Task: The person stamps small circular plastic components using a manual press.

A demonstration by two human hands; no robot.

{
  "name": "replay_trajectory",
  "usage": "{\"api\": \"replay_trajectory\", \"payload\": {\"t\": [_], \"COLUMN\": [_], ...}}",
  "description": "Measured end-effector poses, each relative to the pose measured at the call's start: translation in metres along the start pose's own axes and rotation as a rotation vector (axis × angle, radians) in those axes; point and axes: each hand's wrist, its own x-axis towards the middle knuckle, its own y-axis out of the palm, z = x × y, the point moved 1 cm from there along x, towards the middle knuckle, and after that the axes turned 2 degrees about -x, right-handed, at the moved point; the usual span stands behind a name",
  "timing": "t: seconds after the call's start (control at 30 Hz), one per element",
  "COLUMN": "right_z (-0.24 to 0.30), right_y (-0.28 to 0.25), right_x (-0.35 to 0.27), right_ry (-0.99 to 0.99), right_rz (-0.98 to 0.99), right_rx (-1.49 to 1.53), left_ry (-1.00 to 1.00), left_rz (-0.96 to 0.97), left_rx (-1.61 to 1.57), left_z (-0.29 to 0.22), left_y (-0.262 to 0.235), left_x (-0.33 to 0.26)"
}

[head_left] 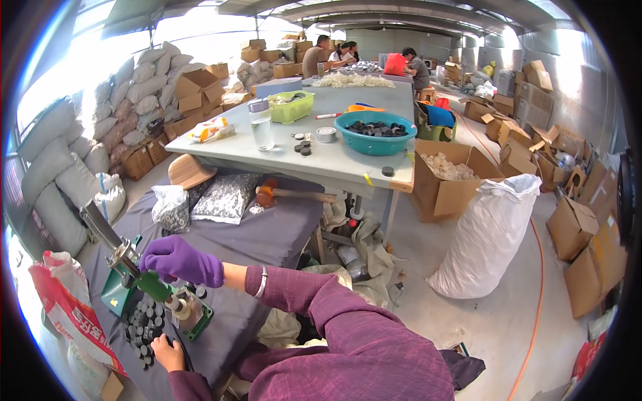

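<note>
My right hand (184, 260), in a purple glove, is closed round the handle of a green hand press (155, 286). The handle itself is mostly hidden under the glove. The press has a metal column and a green base (198, 323), standing on a dark-cloth-covered table (231, 327). Beside the base lies a heap of small black round caps (144, 327). My bare left hand (168, 353) rests at the heap's near edge, thumb and fingers apart. Nothing shows in it. A green metal tray (118, 294) sits behind the heap.
A mallet (294, 194), a bag of small parts (224, 197) and a straw hat (190, 172) lie farther back. The grey table (221, 148) beyond holds a teal basin (374, 144) of black caps and a water bottle (261, 127). A white sack (485, 237) stands right. Several people sit far off.
</note>
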Motion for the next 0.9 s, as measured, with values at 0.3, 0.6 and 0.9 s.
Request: {"api": "replay_trajectory", "payload": {"t": [0.3,0.6,0.9], "right_z": [-0.001,-0.016,-0.003], "right_y": [0.001,0.001,0.012], "right_x": [0.003,0.010,0.014], "right_ry": [-0.025,-0.046,-0.010], "right_rz": [-0.016,-0.012,-0.012], "right_rx": [-0.028,-0.019,0.015], "left_ry": [-0.009,0.051,0.014], "left_rz": [0.110,0.289,0.186], "left_rx": [0.070,0.105,-0.344], "left_z": [0.007,0.024,0.121], "left_y": [-0.003,-0.013,-0.129], "left_x": [0.008,0.023,0.165]}}
